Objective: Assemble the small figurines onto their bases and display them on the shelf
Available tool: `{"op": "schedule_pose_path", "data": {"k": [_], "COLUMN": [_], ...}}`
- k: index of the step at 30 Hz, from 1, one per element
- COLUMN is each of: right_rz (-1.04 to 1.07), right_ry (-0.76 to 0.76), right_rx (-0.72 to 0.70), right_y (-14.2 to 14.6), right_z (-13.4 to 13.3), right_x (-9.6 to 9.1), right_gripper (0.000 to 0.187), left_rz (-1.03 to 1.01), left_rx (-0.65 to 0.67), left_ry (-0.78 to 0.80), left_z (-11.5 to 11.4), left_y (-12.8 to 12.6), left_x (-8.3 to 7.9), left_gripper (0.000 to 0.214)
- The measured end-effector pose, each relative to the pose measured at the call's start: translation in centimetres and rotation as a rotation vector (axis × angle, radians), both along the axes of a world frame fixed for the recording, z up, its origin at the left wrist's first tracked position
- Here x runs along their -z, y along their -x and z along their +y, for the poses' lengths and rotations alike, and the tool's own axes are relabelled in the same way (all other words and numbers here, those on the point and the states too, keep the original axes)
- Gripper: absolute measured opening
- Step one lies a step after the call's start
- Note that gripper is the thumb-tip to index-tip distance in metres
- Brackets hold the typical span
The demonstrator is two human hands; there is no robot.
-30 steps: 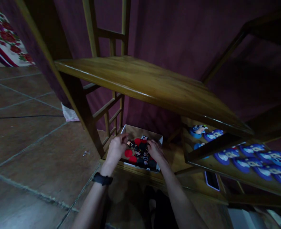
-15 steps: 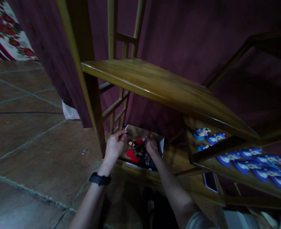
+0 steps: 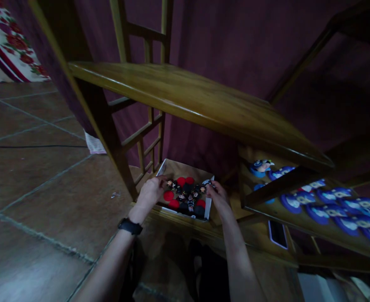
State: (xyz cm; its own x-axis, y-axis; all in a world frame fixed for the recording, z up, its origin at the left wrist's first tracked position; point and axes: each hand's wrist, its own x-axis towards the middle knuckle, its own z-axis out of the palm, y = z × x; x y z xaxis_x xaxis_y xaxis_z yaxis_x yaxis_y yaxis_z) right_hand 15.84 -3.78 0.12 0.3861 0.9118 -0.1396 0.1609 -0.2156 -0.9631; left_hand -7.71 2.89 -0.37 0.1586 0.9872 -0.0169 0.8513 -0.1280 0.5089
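A shallow white-sided cardboard box (image 3: 185, 166) sits on the low wooden shelf. Inside lie several small dark figurines (image 3: 191, 197) and red round discs (image 3: 168, 196). My left hand (image 3: 150, 193), with a dark band on its wrist, is closed at the box's left wall, fingertips just inside beside a figurine (image 3: 171, 184). At the box's right rim, my right hand (image 3: 218, 195) pinches a small black-and-white figurine (image 3: 208, 183) between thumb and fingers. Its lower part is hidden by the fingers.
A wooden shelf board (image 3: 185, 92) overhangs the box, with a post (image 3: 104, 134) at left. To the right, several blue-based figurines (image 3: 326, 212) stand on another board. A phone (image 3: 278, 234) lies on the low shelf. A purple curtain (image 3: 210, 54) hangs behind.
My right hand has moved from inside the box to its right rim and now shows a figurine in its fingers. My left hand has shifted slightly along the left wall. The view has tilted.
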Motion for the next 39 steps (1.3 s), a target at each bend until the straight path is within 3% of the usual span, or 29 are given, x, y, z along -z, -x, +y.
{"op": "schedule_pose_path", "data": {"k": [3, 8, 14, 19, 28, 31, 35, 39], "right_rz": [-0.103, -0.203, -0.15, -0.161, 0.023, 0.119, 0.273, 0.35], "right_ry": [0.04, 0.072, -0.127, -0.17, -0.147, -0.127, -0.09, -0.121], "right_rx": [0.063, 0.01, 0.008, -0.048, -0.143, -0.128, -0.111, -0.107], "right_y": [-0.8, -1.3, -0.9, -0.8, 0.6, 1.0, 1.3, 1.8], "right_z": [0.6, 1.0, 1.4, 1.7, 1.3, 1.2, 1.0, 0.7], "right_x": [-0.4, -0.2, 1.8, 2.8, 1.4, 0.9, 0.5, 0.2], "right_gripper": [0.041, 0.036, 0.026, 0.021, 0.024, 0.026, 0.027, 0.027], "left_rz": [0.134, 0.223, 0.18, 0.205, 0.241, 0.036, -0.554, -1.097], "left_rx": [0.053, 0.096, 0.136, 0.122, -0.05, -0.123, -0.162, -0.148], "left_ry": [0.043, 0.105, 0.146, 0.161, 0.151, 0.151, 0.2, 0.396], "left_z": [-0.2, -0.3, -0.2, -0.3, -1.2, -0.7, -0.3, -1.4], "left_y": [-0.8, -1.3, -1.4, -2.4, -3.8, -3.7, -4.2, -5.3], "left_x": [0.7, 2.4, 4.2, 4.5, 3.9, 3.2, 1.6, 0.2], "left_gripper": [0.033, 0.033, 0.031, 0.031, 0.038, 0.03, 0.018, 0.026]}}
